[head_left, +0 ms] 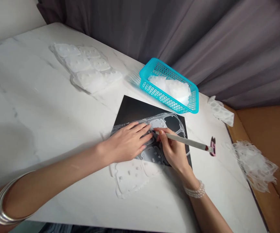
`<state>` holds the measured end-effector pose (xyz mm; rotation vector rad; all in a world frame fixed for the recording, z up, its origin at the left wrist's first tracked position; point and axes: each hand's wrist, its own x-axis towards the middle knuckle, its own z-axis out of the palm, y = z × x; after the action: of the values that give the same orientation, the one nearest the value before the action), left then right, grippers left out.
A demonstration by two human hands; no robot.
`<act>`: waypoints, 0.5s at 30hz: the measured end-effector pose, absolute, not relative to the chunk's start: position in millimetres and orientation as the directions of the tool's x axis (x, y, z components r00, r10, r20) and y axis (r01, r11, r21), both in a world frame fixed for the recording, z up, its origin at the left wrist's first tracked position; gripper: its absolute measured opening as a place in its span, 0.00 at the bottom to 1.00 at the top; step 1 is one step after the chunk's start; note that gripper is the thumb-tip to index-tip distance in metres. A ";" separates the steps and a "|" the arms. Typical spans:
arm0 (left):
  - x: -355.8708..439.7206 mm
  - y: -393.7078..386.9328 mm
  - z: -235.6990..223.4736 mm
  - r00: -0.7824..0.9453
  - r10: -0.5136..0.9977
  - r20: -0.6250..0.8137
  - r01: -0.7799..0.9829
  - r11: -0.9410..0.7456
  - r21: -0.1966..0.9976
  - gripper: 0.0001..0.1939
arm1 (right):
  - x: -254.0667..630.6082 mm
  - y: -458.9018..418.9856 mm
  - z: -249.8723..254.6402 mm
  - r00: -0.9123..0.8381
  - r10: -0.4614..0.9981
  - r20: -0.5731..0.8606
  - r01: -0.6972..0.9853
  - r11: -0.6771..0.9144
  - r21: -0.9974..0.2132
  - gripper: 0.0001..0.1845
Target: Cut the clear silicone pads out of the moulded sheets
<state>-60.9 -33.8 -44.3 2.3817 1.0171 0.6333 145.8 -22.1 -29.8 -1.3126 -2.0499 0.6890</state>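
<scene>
A translucent moulded sheet (151, 154) with rounded panels and small raised nubs lies across a black mat (137, 108), hanging over its near edge onto the table. My left hand (126, 142) rests flat on the sheet, fingers stretched out. Close by its fingertips, my right hand (173, 147) is closed round a slim pen-shaped tool (187, 140) with a pale handle and a dark red band near the back end. The tool's dark tip meets the sheet beside my left fingers; I cannot make out the kind of tip.
A blue basket (154, 93) with white translucent pieces stands behind the mat. More moulded sheets (86, 66) lie at the back left. To the right are a small pink tool (213, 147), a translucent strip (221, 111) and a heap of scraps (255, 163) over a cardboard box (273, 129).
</scene>
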 end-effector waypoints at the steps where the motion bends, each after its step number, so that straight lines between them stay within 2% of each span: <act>1: -60.8 -33.8 -45.2 0.613 0.754 0.234 0.525 -0.611 0.593 0.20 | 144.4 -21.5 -30.0 -0.337 0.915 0.220 0.618 0.391 -0.682 0.14; 5: -60.0 -34.4 -45.8 0.620 0.746 0.242 0.546 -0.632 0.550 0.21 | 139.6 -21.2 -29.1 -0.374 0.878 0.300 0.652 0.479 -0.588 0.13; 8: -59.6 -35.0 -41.3 0.657 0.722 0.215 0.610 -0.677 0.412 0.22 | 139.7 -26.4 -25.0 -0.399 0.856 0.330 0.674 0.517 -0.527 0.12; 12: -59.3 -35.4 -34.6 0.689 0.703 0.179 0.671 -0.711 0.209 0.22 | 142.0 -34.6 -20.2 -0.398 0.873 0.280 0.688 0.486 -0.538 0.11; 15: -59.1 -35.2 -33.6 0.705 0.690 0.166 0.678 -0.724 0.129 0.23 | 140.0 -33.6 -22.9 -0.398 0.861 0.318 0.686 0.509 -0.519 0.11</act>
<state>-59.1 -35.2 -33.6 2.8462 1.1427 0.3131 140.0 -33.6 -22.9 -1.2608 -2.2011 0.4143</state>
